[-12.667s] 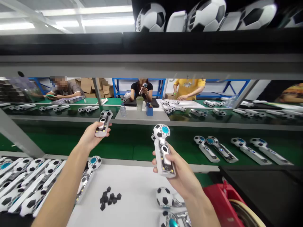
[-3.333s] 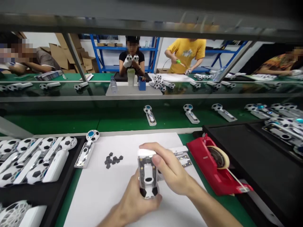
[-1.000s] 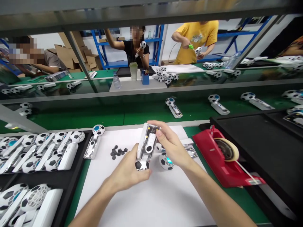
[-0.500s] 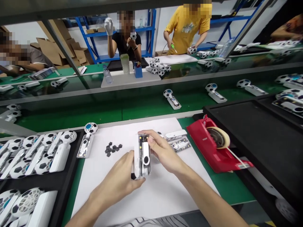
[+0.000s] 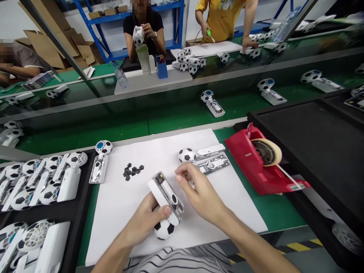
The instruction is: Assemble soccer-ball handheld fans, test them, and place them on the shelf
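Observation:
A white device with a clear cover (image 5: 167,195) and a soccer-ball-patterned head is held tilted above the white paper (image 5: 125,212). My left hand (image 5: 145,218) grips it round the body, with the thumb across its front. The ball end points down toward me. Just right of the device, my right hand (image 5: 199,189) hovers with fingers curled and slightly apart, holding nothing visible. Small black pieces (image 5: 132,171) lie in a loose group on the paper. Behind my right hand, another soccer-ball head (image 5: 187,155) and device bodies (image 5: 214,163) rest on the paper.
A red tape dispenser (image 5: 247,163) stands right of the paper, beside a black tray (image 5: 313,144). At left, a black tray (image 5: 82,204) holds several devices. More devices (image 5: 213,104) lie on the green belt (image 5: 125,127). Across it, people work at another bench.
The device has tilted and its ball end now shows below. My right hand has let go of it and moved right. Opposite, a person has lowered a raised gloved hand.

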Demonstrator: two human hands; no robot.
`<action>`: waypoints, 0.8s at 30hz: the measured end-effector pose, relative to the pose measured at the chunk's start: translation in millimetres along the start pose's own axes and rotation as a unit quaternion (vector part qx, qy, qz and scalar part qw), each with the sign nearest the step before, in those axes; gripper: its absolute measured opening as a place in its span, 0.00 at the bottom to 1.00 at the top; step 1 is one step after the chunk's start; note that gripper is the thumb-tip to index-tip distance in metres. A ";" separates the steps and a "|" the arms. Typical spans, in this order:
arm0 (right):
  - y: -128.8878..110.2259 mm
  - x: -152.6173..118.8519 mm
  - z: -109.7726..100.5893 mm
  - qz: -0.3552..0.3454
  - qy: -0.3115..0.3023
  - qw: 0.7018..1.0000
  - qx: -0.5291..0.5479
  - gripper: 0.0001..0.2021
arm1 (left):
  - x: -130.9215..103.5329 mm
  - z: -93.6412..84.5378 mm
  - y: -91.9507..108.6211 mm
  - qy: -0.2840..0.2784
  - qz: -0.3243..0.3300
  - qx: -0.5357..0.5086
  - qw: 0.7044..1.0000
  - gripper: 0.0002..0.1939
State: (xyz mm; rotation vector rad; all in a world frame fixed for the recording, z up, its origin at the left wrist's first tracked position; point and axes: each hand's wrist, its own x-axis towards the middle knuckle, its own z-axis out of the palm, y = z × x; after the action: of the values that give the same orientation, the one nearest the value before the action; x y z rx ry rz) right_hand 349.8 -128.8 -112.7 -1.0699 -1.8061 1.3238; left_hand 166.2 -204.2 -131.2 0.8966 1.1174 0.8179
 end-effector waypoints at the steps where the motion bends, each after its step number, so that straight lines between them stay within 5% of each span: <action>1: -3.5 -8.5 -4.4 0.027 -0.037 0.999 -0.026 0.08 | -3.2 -0.3 1.5 0.017 -0.002 0.018 1.000 0.26; 5: -13.4 -41.6 -6.3 0.117 -0.197 0.971 -0.072 0.13 | -15.8 -4.4 6.3 0.014 -0.025 0.042 0.999 0.23; 10: -6.9 -59.8 10.0 0.151 -0.221 0.960 -0.085 0.16 | -30.6 -8.5 -4.6 0.044 -0.096 0.028 0.994 0.27; 16: 3.4 -60.5 20.5 0.068 -0.232 0.969 -0.052 0.15 | -47.7 -11.3 -7.1 -0.008 -0.126 0.015 0.992 0.30; 24: 1.4 -69.0 34.6 -0.001 -0.241 0.961 -0.136 0.16 | -51.6 -13.3 -10.6 -0.005 -0.155 -0.019 0.988 0.38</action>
State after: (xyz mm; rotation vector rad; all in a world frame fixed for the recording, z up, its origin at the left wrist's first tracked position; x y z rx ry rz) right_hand 352.0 -204.8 -126.1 -0.9311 -2.4037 1.4552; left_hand 141.9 -252.2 -123.5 0.6723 1.1921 0.5747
